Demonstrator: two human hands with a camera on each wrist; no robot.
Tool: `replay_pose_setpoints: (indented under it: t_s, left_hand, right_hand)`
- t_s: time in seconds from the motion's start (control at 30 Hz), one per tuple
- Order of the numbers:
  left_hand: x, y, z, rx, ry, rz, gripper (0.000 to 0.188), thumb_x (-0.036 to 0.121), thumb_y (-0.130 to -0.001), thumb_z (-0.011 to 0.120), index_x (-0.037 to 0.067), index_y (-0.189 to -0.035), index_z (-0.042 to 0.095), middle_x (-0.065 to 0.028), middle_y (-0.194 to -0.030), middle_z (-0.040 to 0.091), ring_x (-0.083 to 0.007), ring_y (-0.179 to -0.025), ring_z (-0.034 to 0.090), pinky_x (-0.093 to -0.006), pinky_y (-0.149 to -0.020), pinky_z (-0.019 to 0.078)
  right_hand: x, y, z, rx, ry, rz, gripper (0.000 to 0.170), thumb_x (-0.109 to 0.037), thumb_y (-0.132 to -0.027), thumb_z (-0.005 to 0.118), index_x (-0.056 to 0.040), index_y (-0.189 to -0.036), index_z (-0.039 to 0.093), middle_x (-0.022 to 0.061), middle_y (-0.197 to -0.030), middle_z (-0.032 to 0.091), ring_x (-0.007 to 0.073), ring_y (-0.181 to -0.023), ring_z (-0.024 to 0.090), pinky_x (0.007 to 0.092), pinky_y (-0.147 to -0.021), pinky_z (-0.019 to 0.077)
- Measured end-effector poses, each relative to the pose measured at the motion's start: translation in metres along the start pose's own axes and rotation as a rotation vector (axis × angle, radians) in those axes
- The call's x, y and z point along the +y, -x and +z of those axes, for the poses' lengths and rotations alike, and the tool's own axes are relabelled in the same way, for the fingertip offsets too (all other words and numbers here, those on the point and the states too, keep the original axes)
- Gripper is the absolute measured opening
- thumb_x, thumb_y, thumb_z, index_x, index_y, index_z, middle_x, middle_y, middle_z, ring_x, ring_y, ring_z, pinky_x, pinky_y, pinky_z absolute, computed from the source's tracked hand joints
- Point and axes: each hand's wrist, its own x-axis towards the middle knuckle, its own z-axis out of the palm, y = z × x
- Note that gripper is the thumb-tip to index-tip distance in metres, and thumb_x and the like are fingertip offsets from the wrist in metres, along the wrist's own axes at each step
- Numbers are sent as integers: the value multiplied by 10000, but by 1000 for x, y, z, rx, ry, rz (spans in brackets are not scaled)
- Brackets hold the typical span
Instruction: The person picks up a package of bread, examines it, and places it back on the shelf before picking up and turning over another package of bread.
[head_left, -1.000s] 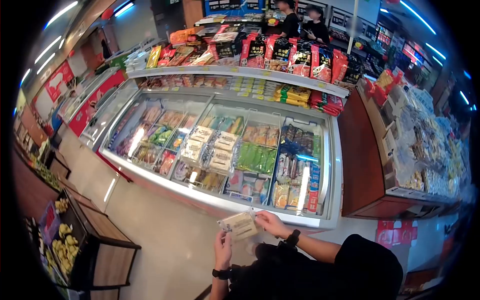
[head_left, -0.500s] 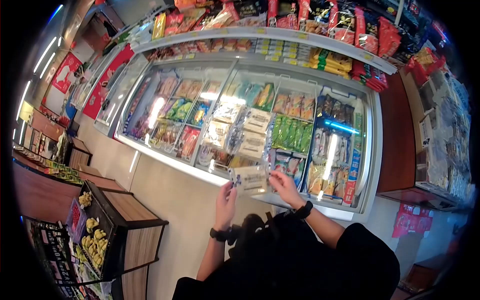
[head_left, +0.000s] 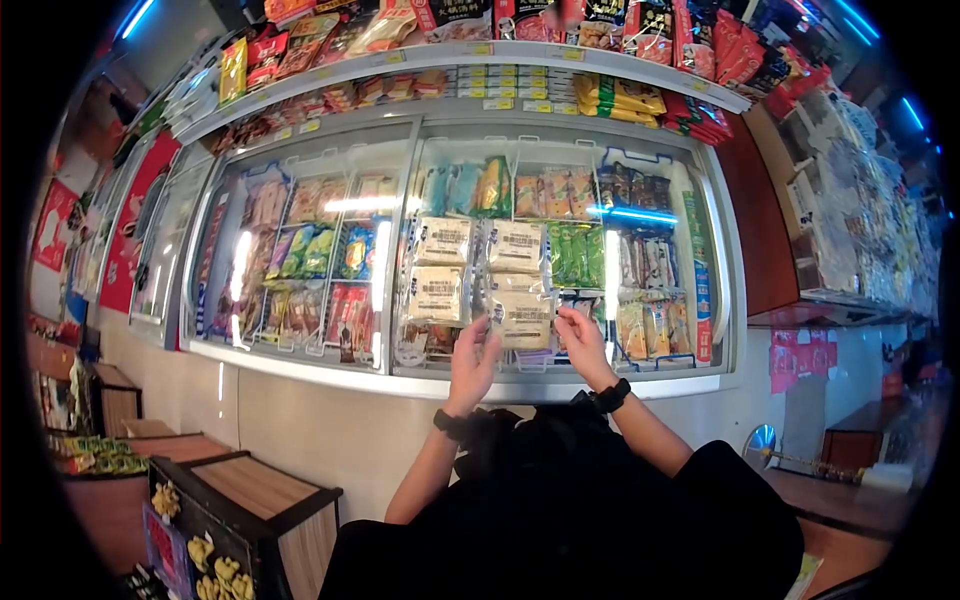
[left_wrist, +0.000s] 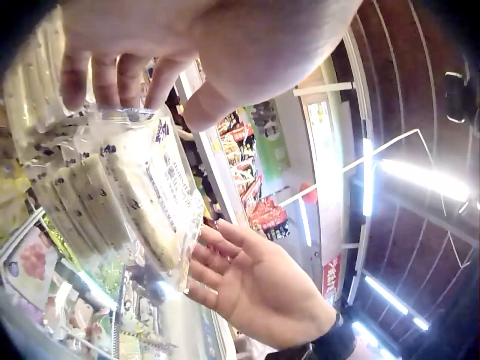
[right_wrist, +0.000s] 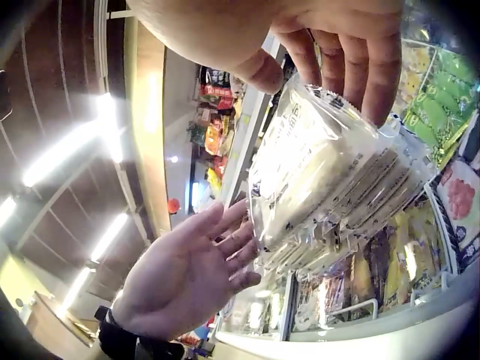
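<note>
Several clear-wrapped packs of pale slices lie in stacks on the freezer glass. The nearest pack [head_left: 523, 320] in the right-hand column lies between the two hands. Beside its left end is the left hand [head_left: 473, 368], its extended fingers touching the wrapper in the right wrist view, where that hand [right_wrist: 184, 277] shows its palm. The right hand [head_left: 585, 345] touches the other end with relaxed fingers, thumb apart; in the left wrist view this hand [left_wrist: 259, 289] is palm up. Other packs [head_left: 440, 245] lie to the left and another [head_left: 515, 245] behind.
Bagged frozen goods fill the glass-topped freezer [head_left: 290, 362]. Above its back edge runs a shelf [head_left: 480, 52] of red and black packets. A brown display stand [head_left: 745, 200] is on the right, and a fruit stand [head_left: 260, 490] at the lower left.
The pack moved from in front of the freezer to the stacks on its glass. Both hands travelled forward with it, and their pinch on its ends has loosened. The head view has shifted closer.
</note>
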Motion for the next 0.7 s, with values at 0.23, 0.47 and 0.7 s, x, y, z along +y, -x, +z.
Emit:
replay_pose_setpoints:
  t_s: [0.23,0.47,0.7]
  left_hand:
    - [-6,-31,-9,-69,-172,193,521,251,-926,634,-35,-1334,479,-271,-1353,483,-404,-1272,465,-430,-1074,365]
    - [0,-26,-13,-71,-206,223,503,288,-925,632,-2,-1317,505,-313,-1440,378,-449,-1340,380,-458,-1109,312]
    - [21,-15,-22,-84,-112,243,297,170,-921,617,5,-1166,589,-234,-1285,513,-405,-1223,469,-444,-1069,342]
  right_hand:
    - [16,-28,29,190,62,-76,391,-244,-956,621,-7,-1263,578,100,-1069,674,172,-966,636,292,-828,502]
    - [-4,-22,38,172,214,-93,525,-278,-929,657,25,-1334,514,176,-1230,590,260,-1152,580,355,-929,490]
    - [15,4,17,286,235,-133,565,-244,-933,658,33,-1377,446,170,-1223,602,244,-1110,588,339,-946,477]
